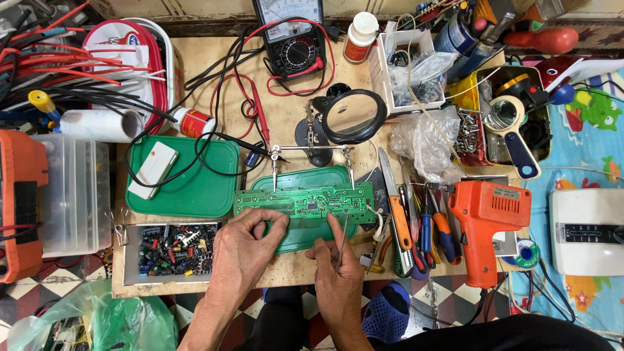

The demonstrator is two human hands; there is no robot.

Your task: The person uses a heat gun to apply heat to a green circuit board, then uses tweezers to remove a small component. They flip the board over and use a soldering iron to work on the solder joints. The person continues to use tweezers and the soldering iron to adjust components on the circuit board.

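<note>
Two hands (292,250) at green circuit board (303,199)

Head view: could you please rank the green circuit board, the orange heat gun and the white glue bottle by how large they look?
1. Green circuit board, the longest, though narrow.
2. Orange heat gun, close to it in area, so the top two are unsure.
3. White glue bottle, clearly smallest.

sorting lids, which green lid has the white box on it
The left green lid, beside the clear bin; the white box lies on it. The other sits under the circuit board.
</note>
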